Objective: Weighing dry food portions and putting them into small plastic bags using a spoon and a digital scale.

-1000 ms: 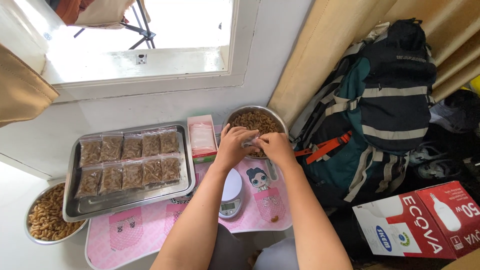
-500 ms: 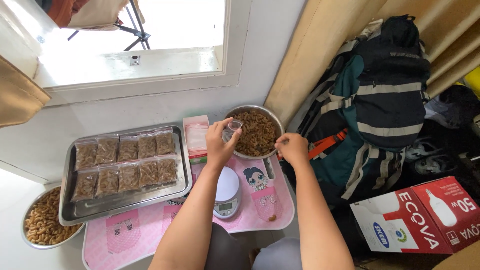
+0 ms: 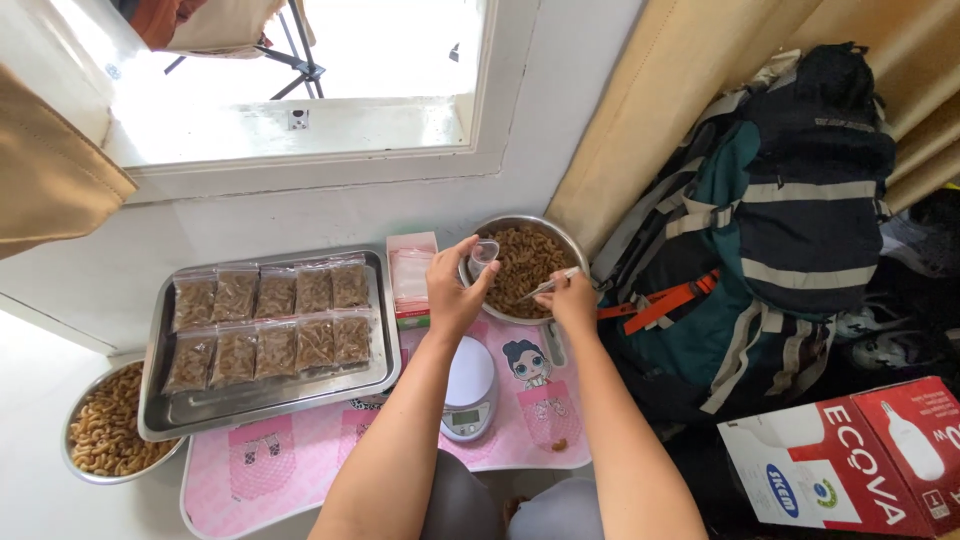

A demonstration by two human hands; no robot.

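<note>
Hidden or unclear: we cannot make out what the thin tool [image 3: 550,284] in our right hand is; only a pale, slim shaft shows, its grip buried in the fist. Our forearms cover part of the pink tray surface [image 3: 300,455]. The left pasta bowl [image 3: 108,428] is partly under the steel baking tray [image 3: 265,410].
Left hand [image 3: 452,290]: fingers curled, thumb and fingertips pinching a small clear cup [image 3: 484,254] at the near-left rim of the steel bowl [image 3: 525,268].
Cup direction: tilted, mouth facing up and to the right, over the brown pasta in the bowl.
Right hand [image 3: 575,297]: closed around the tool at the bowl's near-right rim.
Tool axis: long axis runs from the fist leftward and slightly down, tip over the pasta.
Nearby: white kitchen scale [image 3: 468,395] between our arms; filled clear bags [image 3: 268,318] in two rows on the baking tray; a pink packet box [image 3: 411,275] just left of the bowl; a backpack [image 3: 770,230] to the right.
</note>
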